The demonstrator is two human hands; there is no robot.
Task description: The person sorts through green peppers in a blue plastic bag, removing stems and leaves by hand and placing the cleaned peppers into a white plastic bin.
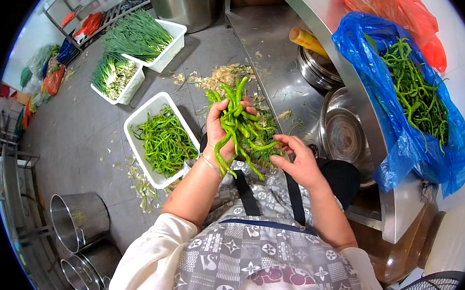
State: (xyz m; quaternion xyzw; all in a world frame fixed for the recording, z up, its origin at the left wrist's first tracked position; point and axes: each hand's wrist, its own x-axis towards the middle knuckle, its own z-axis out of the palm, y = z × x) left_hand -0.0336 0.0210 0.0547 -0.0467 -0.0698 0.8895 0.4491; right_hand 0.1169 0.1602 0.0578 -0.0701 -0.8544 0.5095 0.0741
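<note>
My left hand point(221, 131) is closed around a bunch of long green chili peppers point(237, 120), held above my lap. To the right of the bunch is my right hand point(298, 160), its thumb and fingers apart near the tip of one pepper; whether it touches that tip I cannot tell. A white plastic basket point(131, 132) with many green peppers stands on the floor to the left. On the steel counter at the right, an open blue plastic bag point(357, 55) holds more long green peppers point(419, 95). Green trimmings lie on the floor beneath my hands.
Two white baskets of green onions point(165, 56) point(131, 89) stand on the floor ahead. Onion peelings point(223, 76) lie scattered nearby. Steel pots point(82, 220) stand at the lower left. Steel basins point(342, 125) and a yellow roll point(308, 40) sit on the shelf under the counter. A red bag point(392, 4) lies behind the blue one.
</note>
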